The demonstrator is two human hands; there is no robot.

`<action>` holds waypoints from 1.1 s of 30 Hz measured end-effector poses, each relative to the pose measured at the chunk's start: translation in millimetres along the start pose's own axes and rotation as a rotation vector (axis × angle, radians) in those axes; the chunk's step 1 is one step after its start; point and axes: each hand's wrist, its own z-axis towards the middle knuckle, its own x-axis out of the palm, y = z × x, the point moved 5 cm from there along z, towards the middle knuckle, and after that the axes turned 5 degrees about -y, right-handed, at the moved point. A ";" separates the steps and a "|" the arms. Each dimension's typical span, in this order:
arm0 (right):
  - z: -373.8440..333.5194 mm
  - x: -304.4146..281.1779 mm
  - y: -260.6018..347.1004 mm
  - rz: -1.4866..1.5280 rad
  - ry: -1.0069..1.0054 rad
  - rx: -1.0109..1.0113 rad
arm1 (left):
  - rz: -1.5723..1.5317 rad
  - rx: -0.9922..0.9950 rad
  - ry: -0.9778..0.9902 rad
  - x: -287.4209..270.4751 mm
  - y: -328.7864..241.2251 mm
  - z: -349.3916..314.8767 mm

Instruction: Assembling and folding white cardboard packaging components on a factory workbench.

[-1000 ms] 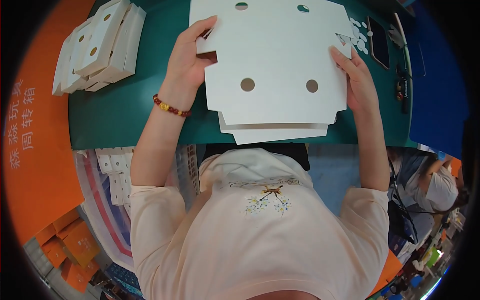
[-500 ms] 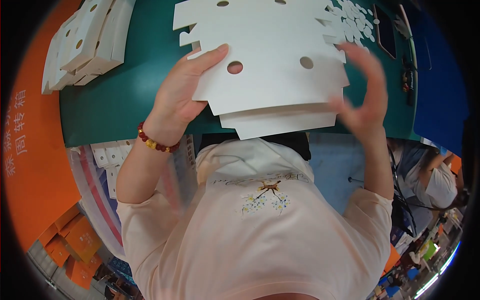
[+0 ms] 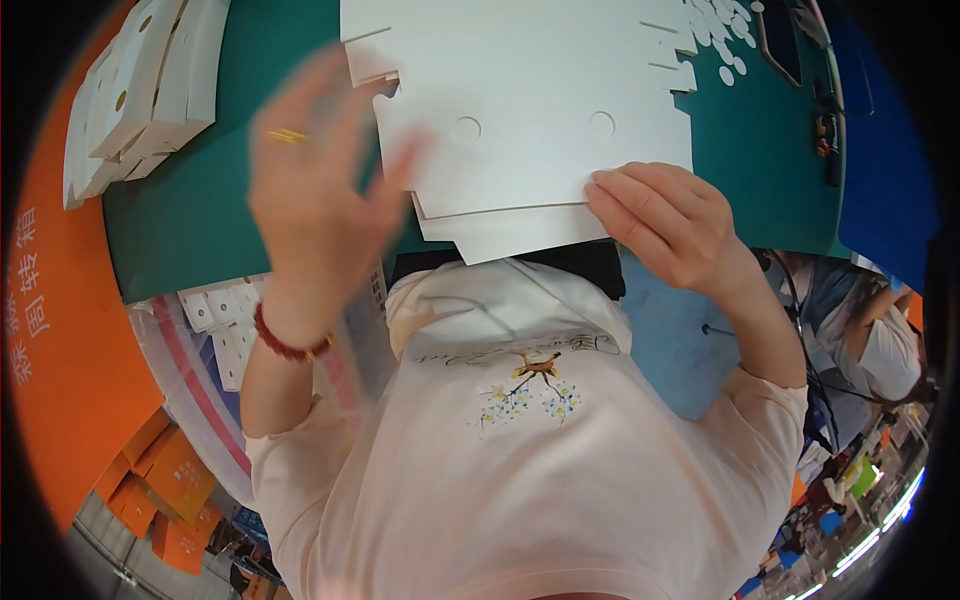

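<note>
A stack of flat white die-cut cardboard sheets (image 3: pixel 530 80) with round holes lies on the green table (image 3: pixel 200 220), its near edge overhanging toward me. My right hand (image 3: pixel 670 225) grips the near right corner of the stack, fingers curled over the edge. My left hand (image 3: pixel 320 190) is lifted off the sheets at their left side, blurred, fingers spread and holding nothing. It wears a ring and a red bead bracelet at the wrist.
Folded white boxes (image 3: pixel 140 90) are stacked at the table's far left. Small punched-out white scraps (image 3: pixel 720 45) and a dark phone (image 3: pixel 780 40) lie at the far right. An orange bin (image 3: pixel 60 340) stands at my left; another person (image 3: pixel 880 340) sits at my right.
My left hand has come off the sheets and swung up, open. My right hand, open in the air before, now grips the stack's near right corner.
</note>
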 end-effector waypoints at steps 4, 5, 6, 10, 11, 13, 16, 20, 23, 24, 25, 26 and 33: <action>2.9 -1.3 -2.1 0.021 0.015 0.023 | -0.309 0.263 0.184 8.5 -51.1 -26.1; 3.0 -0.5 -2.5 0.025 0.020 0.040 | -0.258 0.313 0.149 12.4 -50.0 -28.4; 3.2 0.2 -1.2 0.028 0.025 0.043 | -0.264 0.310 0.151 13.9 -49.4 -29.9; 0.9 -1.9 -0.5 -0.019 0.031 0.136 | -0.217 0.349 0.161 10.0 -49.1 -28.0; 0.1 -2.4 0.6 -0.038 0.057 0.104 | -0.234 0.349 0.194 9.9 -49.3 -26.5; 4.1 -5.4 -1.8 -0.030 0.077 0.081 | -0.211 0.374 0.176 13.5 -48.6 -26.4; 5.5 -5.1 -2.4 -0.013 0.073 0.073 | -0.171 0.413 0.129 15.9 -48.3 -27.2; 2.7 -3.0 -5.7 0.034 0.056 0.161 | -0.214 0.359 0.071 16.9 -46.9 -27.9; 0.5 0.4 -8.3 0.073 0.024 0.198 | -0.265 0.297 0.075 18.4 -44.5 -27.3; 0.4 1.1 -8.4 0.074 0.026 0.201 | -0.268 0.296 0.077 19.1 -43.9 -27.0; 0.0 1.5 -9.1 0.083 0.021 0.219 | -0.302 0.259 0.080 20.0 -41.3 -26.2; -0.3 1.8 -9.9 0.092 0.015 0.237 | -0.336 0.221 0.083 20.8 -38.9 -25.5; 13.6 0.2 -33.4 0.367 0.104 0.617 | -0.513 -0.068 0.360 22.3 -28.0 -2.9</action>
